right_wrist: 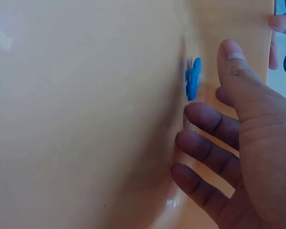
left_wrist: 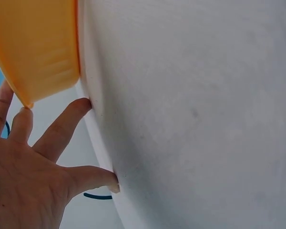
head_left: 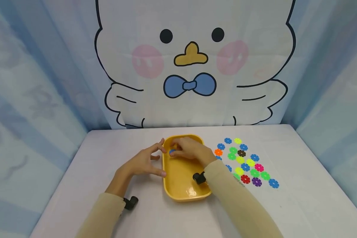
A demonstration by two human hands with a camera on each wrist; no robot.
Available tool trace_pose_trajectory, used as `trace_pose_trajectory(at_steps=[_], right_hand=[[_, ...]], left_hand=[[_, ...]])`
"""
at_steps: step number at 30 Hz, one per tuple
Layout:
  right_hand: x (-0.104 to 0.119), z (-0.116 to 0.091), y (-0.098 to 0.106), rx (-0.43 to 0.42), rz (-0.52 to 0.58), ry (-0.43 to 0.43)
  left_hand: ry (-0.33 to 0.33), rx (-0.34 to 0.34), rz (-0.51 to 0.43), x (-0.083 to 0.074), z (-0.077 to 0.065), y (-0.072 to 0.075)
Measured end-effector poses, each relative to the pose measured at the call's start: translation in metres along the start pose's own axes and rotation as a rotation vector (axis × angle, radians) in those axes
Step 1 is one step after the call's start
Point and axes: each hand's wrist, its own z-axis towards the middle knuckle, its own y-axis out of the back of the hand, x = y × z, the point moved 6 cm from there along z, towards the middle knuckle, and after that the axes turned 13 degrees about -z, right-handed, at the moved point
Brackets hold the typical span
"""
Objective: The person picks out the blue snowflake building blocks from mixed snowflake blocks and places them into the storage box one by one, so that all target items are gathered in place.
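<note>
A yellow tray (head_left: 181, 181) stands lengthwise on the table. My right hand (head_left: 191, 148) is inside its far end, fingers bent loosely and pointing left. Beside the fingertips lies a blue notched disc (head_left: 172, 151) on the tray floor. In the right wrist view this blue disc (right_wrist: 194, 78) shows nearly edge-on, with a gap between it and the thumb (right_wrist: 232, 52). At the tray's left side, my left hand (head_left: 141, 163) has its fingers spread. Its fingertips are right at the rim, and in the left wrist view the thumb (left_wrist: 97, 177) points to the table.
Several notched plastic discs lie scattered right of the tray, among them a purple one (head_left: 257, 181), a brown one (head_left: 241, 153) and an orange one (head_left: 218, 152). My right sleeve (head_left: 235, 195) covers part of the near-left ones. A printed curtain (head_left: 193, 109) hangs behind the table.
</note>
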Motion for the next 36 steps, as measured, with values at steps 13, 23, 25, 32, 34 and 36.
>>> trace_pose_trajectory(at_steps=[13, 23, 25, 32, 34, 36], right_hand=[[0.009, -0.038, 0.036, 0.129, -0.064, -0.09], [0.017, -0.073, 0.073, 0.095, -0.235, -0.065], [0.017, -0.078, 0.076, 0.07, -0.226, -0.043], [0.002, -0.1, 0.074, -0.049, -0.176, 0.027], [-0.002, -0.107, 0.075, -0.092, -0.17, 0.052], [-0.005, -0.114, 0.077, -0.133, -0.166, 0.077]], left_hand=[[-0.009, 0.0, 0.011, -0.002, 0.005, -0.003], [0.02, -0.02, 0.024, -0.001, 0.003, -0.002], [0.017, -0.022, 0.026, -0.001, 0.002, -0.002], [0.002, -0.024, 0.032, 0.0, 0.004, -0.005], [0.013, -0.033, 0.03, 0.0, 0.003, -0.006], [0.016, -0.04, 0.03, 0.0, 0.003, -0.005]])
